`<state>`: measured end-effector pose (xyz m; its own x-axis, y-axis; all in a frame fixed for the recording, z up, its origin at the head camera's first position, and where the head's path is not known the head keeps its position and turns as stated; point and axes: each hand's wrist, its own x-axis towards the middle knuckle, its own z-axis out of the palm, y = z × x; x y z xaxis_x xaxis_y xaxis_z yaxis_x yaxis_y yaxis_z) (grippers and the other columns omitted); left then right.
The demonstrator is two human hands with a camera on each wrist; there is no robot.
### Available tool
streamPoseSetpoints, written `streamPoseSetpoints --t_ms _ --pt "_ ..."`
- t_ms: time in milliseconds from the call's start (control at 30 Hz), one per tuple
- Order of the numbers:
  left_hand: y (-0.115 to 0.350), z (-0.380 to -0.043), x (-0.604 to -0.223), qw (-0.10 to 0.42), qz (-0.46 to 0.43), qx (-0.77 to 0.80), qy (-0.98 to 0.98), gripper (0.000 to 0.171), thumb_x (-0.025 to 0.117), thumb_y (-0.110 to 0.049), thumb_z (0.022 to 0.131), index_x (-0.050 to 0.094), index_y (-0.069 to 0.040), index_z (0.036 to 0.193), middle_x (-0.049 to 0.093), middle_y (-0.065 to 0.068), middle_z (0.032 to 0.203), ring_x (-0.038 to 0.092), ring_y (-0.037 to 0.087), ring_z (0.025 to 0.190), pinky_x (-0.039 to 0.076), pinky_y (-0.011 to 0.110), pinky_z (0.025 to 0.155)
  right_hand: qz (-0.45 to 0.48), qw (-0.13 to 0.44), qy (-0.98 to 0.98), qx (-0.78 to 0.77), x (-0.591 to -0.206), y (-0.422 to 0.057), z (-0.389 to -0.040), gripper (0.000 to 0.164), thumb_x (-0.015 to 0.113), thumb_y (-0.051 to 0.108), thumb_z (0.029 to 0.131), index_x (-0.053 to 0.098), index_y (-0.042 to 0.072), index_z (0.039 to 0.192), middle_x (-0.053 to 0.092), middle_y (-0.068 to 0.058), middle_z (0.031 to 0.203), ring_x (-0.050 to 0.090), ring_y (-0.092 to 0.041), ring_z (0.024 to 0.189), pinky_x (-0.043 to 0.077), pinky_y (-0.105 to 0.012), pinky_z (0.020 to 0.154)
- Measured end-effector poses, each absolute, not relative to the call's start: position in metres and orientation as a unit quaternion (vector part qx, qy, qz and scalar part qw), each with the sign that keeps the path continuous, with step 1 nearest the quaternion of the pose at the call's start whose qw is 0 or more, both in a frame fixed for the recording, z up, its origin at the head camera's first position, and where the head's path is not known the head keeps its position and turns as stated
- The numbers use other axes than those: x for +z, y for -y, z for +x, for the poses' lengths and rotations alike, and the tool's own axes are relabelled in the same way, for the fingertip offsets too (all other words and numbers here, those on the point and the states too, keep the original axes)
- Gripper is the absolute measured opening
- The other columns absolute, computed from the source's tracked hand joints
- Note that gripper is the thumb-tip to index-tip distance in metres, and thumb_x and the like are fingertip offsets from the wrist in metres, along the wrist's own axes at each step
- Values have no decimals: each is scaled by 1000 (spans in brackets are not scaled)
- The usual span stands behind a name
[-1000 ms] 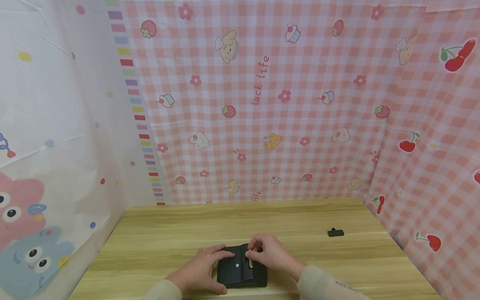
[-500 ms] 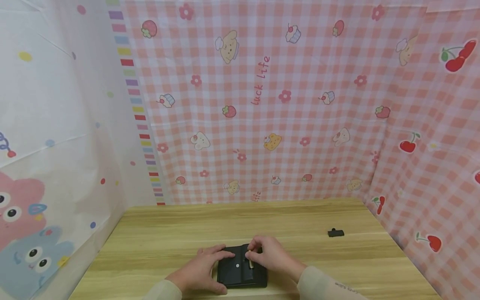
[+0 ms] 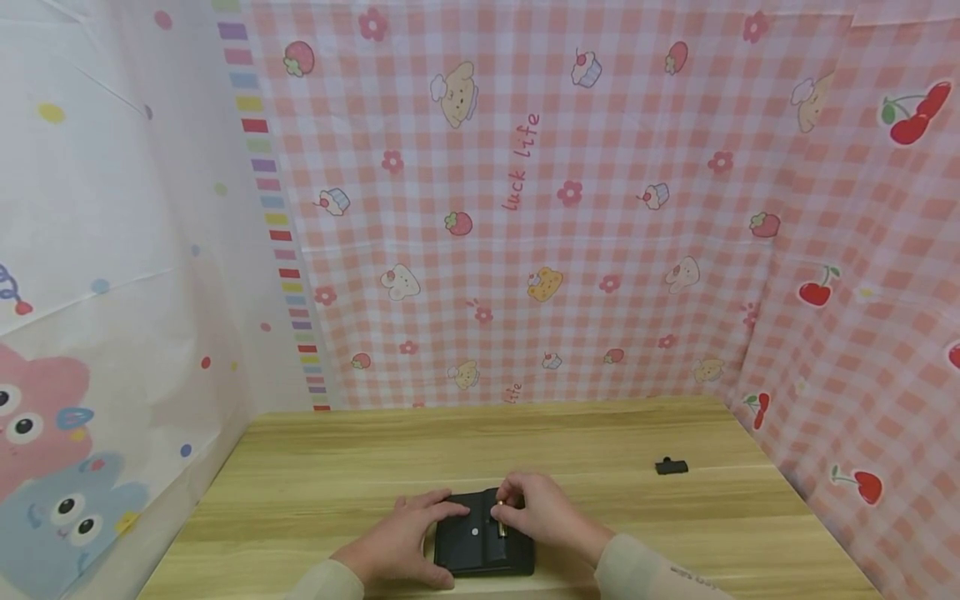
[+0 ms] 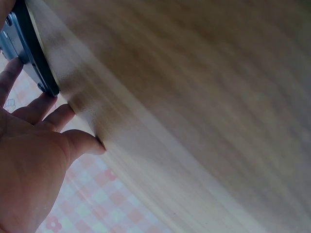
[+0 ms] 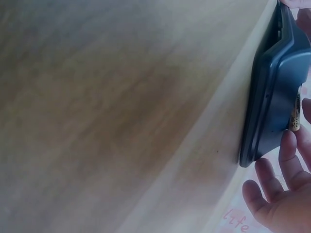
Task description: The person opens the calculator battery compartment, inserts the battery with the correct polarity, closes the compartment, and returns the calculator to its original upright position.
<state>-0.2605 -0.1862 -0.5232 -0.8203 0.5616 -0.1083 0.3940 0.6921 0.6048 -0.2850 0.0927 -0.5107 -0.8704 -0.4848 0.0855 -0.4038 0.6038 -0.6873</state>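
A black device (image 3: 459,546) lies on the table, its battery slot facing up and a small silver dot near its middle. My left hand (image 3: 405,537) spreads over its left side, thumb by the near edge and fingers on the far part. In the left wrist view, one finger of the left hand (image 4: 34,160) touches the device's corner (image 4: 36,53) while two others touch the table. A gold battery (image 3: 502,529) sits partly in the slot. My right hand (image 3: 546,510) pinches its far end with thumb and forefinger. The right wrist view shows the battery (image 5: 295,114) beside the fingers.
A small black cover (image 3: 671,466) with a tab lies on the wooden table (image 3: 360,450) at the right. A pink checked cloth (image 3: 420,192) hangs behind, and printed cloths hang on both sides.
Both hands stay in place, with the right thumb and forefinger still at the battery's far end. The device and cover have not visibly moved.
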Motion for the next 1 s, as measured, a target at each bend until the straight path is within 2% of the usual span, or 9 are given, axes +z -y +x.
streamPoseSetpoints --t_ms 133,267,400,500,667,1000 --pt "187 -259 -523 137 267 288 -910 84 95 -45 76 57 -38 151 40 19 170 41 48 155 16 87 118 -248 51 -900 -356 -508 -95 -285 19 78 33 98 74 16 107 72 6 97 65 -10 92 58 -36 84" --pt "187 -258 -525 132 266 284 -912 84 95 -48 77 57 -38 151 40 19 170 43 48 154 17 86 119 -254 45 -908 -330 -505 -98 -283 52 80 47 95 70 9 130 74 -8 125 70 -29 116 59 -54 100" --pt "187 -259 -526 129 262 279 -915 84 95 -49 76 58 -39 150 41 18 169 44 47 153 18 85 120 -290 42 -914 -279 -498 -104 -280 89 86 60 84 58 8 150 63 -16 150 58 -42 140 48 -66 114" --pt "187 -259 -526 128 261 278 -916 84 96 -49 75 58 -39 149 41 18 169 43 47 154 18 85 120 -315 49 -918 -238 -494 -107 -276 103 89 65 77 52 11 156 59 -14 156 48 -46 149 40 -71 119" --pt "187 -260 -528 132 261 287 -912 84 95 -49 76 57 -39 150 39 18 171 42 47 155 17 85 121 -330 59 -923 -189 -492 -108 -269 107 90 68 74 49 18 159 57 -10 159 42 -44 154 39 -70 120" --pt "187 -261 -528 134 264 287 -911 83 94 -49 77 57 -39 151 40 18 170 41 47 155 16 86 120 -331 59 -928 -158 -492 -105 -262 88 92 60 77 60 24 150 61 -4 154 44 -36 154 39 -65 122"
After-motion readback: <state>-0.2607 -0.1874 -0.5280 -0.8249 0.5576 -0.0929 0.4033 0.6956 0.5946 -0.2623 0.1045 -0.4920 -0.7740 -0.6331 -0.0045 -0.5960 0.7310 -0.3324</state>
